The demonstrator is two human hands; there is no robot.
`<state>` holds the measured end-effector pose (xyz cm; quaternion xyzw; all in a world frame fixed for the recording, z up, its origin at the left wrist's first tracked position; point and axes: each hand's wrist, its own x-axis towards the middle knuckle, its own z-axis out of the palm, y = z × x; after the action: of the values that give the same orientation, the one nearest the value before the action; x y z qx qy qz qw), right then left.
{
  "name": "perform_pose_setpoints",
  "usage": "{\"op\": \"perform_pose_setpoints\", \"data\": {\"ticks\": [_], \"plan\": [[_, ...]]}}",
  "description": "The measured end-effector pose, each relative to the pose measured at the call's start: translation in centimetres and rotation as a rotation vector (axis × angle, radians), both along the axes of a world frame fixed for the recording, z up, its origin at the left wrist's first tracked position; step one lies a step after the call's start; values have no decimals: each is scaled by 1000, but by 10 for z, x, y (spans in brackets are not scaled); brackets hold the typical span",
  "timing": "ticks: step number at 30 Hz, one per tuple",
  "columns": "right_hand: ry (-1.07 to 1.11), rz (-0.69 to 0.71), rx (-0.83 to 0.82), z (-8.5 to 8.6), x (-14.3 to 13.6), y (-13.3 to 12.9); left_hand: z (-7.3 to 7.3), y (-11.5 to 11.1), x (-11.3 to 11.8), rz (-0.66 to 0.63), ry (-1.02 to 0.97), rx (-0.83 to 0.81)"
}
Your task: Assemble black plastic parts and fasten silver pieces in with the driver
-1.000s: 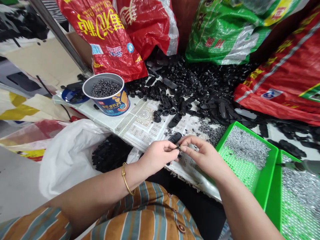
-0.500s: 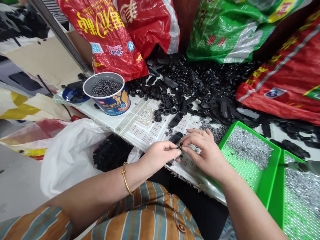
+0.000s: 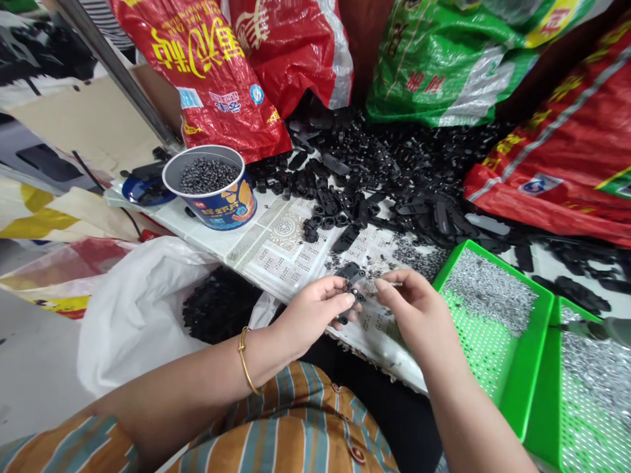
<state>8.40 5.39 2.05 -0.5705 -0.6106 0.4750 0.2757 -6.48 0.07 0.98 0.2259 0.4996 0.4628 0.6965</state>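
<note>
My left hand point(image 3: 315, 310) is closed around a black plastic part point(image 3: 351, 274) with small round ends, held above the table's front edge. The thumb lies across the part, and the other fingers are partly hidden beneath it. Just to the right, apart from the part, is my right hand point(image 3: 417, 309), its thumb and forefinger brought together. Whatever those fingertips pinch, if anything, is too small to make out. Tiny dark bits point(image 3: 419, 256) lie scattered on the tabletop beyond the hands.
Black plastic parts point(image 3: 384, 164) are heaped along the back, below red point(image 3: 221, 79) and green bags point(image 3: 444, 66). A blue tub point(image 3: 224, 207) of small dark pieces stands left. Green trays point(image 3: 493, 355) of small silvery pieces are at right. A white sack point(image 3: 133, 309) hangs left.
My right hand has drawn back to the right, away from the black part, and its fingers have curled in. My left hand keeps its hold, showing more of the part.
</note>
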Motion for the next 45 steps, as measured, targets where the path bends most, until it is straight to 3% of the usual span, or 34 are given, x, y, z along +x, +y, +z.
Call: {"op": "perform_pose_setpoints", "data": {"ticks": [4, 8, 16, 19, 26, 29, 37, 45], "plan": [[268, 25, -279, -5, -3, -24, 1, -1, 5, 122, -241, 1], [328, 4, -251, -11, -8, -32, 0, -1, 9, 156, -328, -1], [319, -85, -205, -19, -10, -36, 2, -4, 8, 131, -78, 95], [340, -97, -194, -17, -11, -37, 2, -5, 9, 119, -82, 73], [599, -151, -357, -15, -6, -43, 2, -8, 19, 171, -513, -52], [672, -102, -428, -16, -4, -43, 0, -10, 23, 179, -613, -35], [702, 5, -696, -10, 0, -33, -2, -12, 14, 46, -335, 61], [746, 132, -667, -10, 2, -36, -1, -14, 10, 2, -222, 99]]}}
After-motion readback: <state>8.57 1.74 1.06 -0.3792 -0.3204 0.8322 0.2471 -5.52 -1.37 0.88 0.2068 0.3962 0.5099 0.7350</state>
